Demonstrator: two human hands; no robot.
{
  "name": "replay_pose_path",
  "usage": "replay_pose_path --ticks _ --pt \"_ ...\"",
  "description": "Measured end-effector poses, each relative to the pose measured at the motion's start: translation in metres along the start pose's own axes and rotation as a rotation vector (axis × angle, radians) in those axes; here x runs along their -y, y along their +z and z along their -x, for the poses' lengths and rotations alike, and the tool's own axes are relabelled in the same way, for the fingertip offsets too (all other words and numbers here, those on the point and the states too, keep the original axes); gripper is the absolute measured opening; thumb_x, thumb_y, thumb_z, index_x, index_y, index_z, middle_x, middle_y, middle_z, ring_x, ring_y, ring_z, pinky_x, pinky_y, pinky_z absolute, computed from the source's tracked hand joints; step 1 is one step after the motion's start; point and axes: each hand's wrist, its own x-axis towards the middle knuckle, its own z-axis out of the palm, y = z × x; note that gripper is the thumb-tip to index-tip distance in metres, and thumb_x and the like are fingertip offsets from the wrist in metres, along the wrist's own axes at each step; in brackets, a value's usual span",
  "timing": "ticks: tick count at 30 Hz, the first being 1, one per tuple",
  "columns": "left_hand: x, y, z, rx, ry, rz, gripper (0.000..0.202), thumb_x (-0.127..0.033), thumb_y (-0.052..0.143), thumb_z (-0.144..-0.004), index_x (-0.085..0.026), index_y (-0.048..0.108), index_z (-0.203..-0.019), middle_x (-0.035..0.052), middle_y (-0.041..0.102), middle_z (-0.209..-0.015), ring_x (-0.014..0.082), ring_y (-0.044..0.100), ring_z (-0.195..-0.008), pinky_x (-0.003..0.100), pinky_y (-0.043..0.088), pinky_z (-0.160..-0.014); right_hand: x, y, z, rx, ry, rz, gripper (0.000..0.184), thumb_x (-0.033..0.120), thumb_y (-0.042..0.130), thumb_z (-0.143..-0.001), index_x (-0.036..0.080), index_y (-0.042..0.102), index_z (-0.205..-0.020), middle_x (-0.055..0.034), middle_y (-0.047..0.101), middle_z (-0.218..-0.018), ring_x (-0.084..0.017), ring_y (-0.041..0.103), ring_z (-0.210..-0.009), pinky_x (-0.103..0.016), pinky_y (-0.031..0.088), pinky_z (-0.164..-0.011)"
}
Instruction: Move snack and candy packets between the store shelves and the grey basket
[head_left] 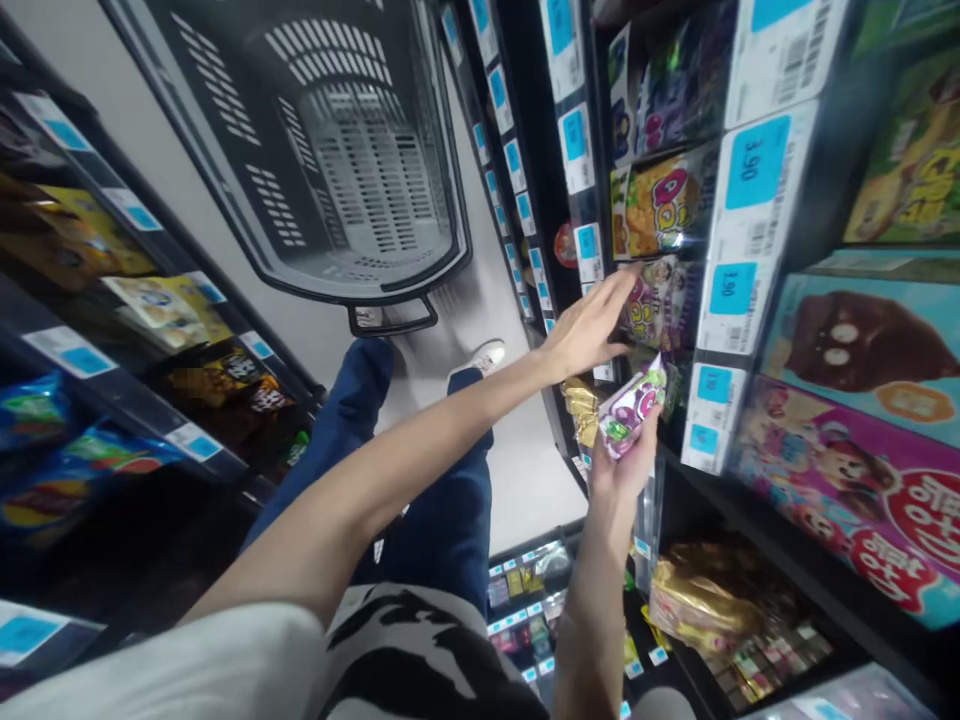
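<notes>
My right hand is closed around a small purple and white snack packet with green and pink print, held in front of the right-hand shelf. Farther up, my left hand stretches its fingers into that shelf, its thumb apart from them. Its fingertips are at a purple and white packet standing in the row; whether they touch it, I cannot tell. Beside this packet sits an orange and yellow packet. A gold wrapped packet lies close to my right hand, on the left of the held packet.
A dark shopping basket with slotted sides and a handle stands in the aisle before my legs. Shelves with blue price labels line both sides. Boxed snacks fill the far right, and blue bags lie on the left shelf.
</notes>
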Motion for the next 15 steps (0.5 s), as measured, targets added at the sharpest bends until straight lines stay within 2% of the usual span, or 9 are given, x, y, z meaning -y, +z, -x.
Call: replay_pose_path --ticks 4,7,12,15 --pt "0.009 0.017 -0.015 -0.013 -0.012 -0.075 0.089 -0.063 0.057 -0.093 -0.018 0.018 -0.159 0.0209 0.033 -0.159 0.0357 0.030 -0.151 0.054 0.036 -0.120 0.001 0.005 -0.004 -0.064 -0.193 -0.006 0.040 0.050 0.068 -0.088 0.016 0.067 -0.109 -0.0083 0.072 -0.116 -0.020 0.070 -0.109 -0.043 0.054 -0.105" --pt "0.013 0.020 -0.017 -0.002 0.024 -0.110 0.084 -0.063 0.053 -0.095 -0.017 0.021 -0.159 0.0201 0.036 -0.156 0.0352 0.032 -0.149 0.054 0.032 -0.121 0.004 0.013 -0.006 -0.057 -0.239 0.005 0.041 0.050 0.066 -0.088 0.015 0.066 -0.109 -0.0102 0.071 -0.116 -0.023 0.071 -0.108 -0.045 0.054 -0.106" --pt "0.018 0.019 -0.017 0.018 0.021 -0.182 0.079 -0.060 0.046 -0.099 -0.016 0.021 -0.160 0.0191 0.037 -0.157 0.0349 0.033 -0.148 0.054 0.031 -0.120 0.012 0.021 -0.010 -0.003 -0.304 0.053 0.045 0.044 0.056 -0.092 0.015 0.061 -0.127 -0.0121 0.064 -0.135 -0.023 0.064 -0.125 -0.047 0.051 -0.110" --pt "0.017 0.016 -0.019 0.057 0.004 -0.232 0.077 -0.058 0.045 -0.100 -0.016 0.023 -0.159 0.0191 0.037 -0.157 0.0354 0.036 -0.145 0.053 0.034 -0.117 0.013 0.028 -0.019 -0.013 -0.336 0.040 0.050 0.038 0.056 -0.090 0.013 0.057 -0.134 -0.0132 0.061 -0.138 -0.022 0.063 -0.126 -0.047 0.048 -0.113"
